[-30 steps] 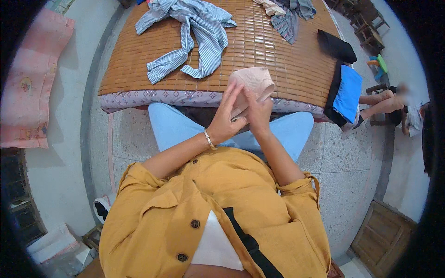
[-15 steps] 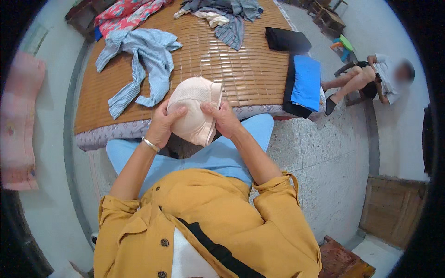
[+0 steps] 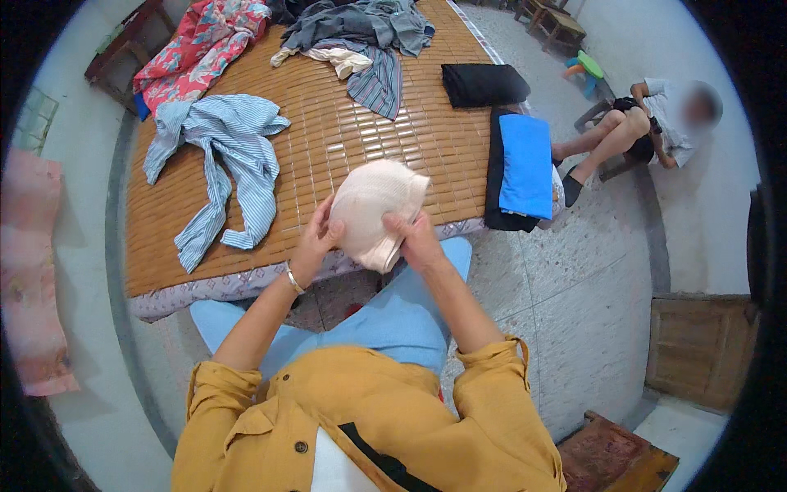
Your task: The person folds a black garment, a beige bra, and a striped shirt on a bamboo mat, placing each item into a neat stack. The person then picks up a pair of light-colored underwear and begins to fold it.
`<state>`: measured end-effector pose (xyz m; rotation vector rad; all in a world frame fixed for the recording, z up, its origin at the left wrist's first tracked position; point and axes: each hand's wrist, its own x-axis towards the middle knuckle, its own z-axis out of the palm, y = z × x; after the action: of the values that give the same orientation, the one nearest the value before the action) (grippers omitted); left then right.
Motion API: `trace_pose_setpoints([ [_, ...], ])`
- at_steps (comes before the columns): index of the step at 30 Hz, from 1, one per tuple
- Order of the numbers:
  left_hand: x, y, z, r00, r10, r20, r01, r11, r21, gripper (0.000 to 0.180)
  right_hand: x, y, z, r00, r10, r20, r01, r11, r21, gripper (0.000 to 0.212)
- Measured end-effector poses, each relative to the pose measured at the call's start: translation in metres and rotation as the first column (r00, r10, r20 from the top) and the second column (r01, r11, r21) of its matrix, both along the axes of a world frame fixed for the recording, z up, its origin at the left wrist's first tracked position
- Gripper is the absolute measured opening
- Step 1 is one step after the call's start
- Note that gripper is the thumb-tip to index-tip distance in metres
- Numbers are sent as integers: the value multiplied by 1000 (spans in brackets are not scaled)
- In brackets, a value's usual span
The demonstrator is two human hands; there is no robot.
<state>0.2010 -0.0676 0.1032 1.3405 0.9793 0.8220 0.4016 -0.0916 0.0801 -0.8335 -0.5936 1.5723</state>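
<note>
Over the near edge of the bed I hold a pale pink bra (image 3: 373,205), doubled over so its rounded cup faces up and its band shows at the right. My left hand (image 3: 315,244) grips its left edge, the fingers partly hidden beneath. With the thumb on top, my right hand (image 3: 415,239) pinches the lower right side near the band. A blue-and-white striped shirt (image 3: 234,164) lies spread out on the bed beyond my left hand.
On the bamboo mat (image 3: 328,139) lie a red floral cloth (image 3: 205,45), grey clothes (image 3: 361,33), a folded black garment (image 3: 484,85) and a folded blue one (image 3: 526,164). A person (image 3: 631,131) sits at the right by the wall. A wooden stool (image 3: 615,459) stands at lower right.
Both hands have carried the bra slightly right, and it has tilted. My left hand has shifted from a thumb-on-top hold toward its edge. The view has shifted too.
</note>
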Motion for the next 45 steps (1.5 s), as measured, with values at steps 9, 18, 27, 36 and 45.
trace_pose_setpoints([
  [9, -9, -9, -63, 345, 40, -938, 500, 838, 219, 108, 143, 149, -4, 854, -521, -12, 518, 847, 121, 47],
  [18, -4, -7, -67, 318, 49, -947, 463, 863, 200, 106, 260, 224, 52, 784, -620, 16, 587, 751, 303, 42],
  [27, -4, -5, -73, 279, 45, -959, 481, 858, 180, 101, 294, 326, 43, 757, -624, -194, 651, 690, 317, 37],
  [36, -3, -3, -73, 279, 24, -960, 478, 863, 161, 96, 293, 357, -79, 558, -810, 181, 824, 515, -239, 49],
  [45, -4, -6, -77, 305, 63, -950, 476, 854, 209, 101, 276, 284, 20, 796, -604, -47, 594, 763, 253, 35],
])
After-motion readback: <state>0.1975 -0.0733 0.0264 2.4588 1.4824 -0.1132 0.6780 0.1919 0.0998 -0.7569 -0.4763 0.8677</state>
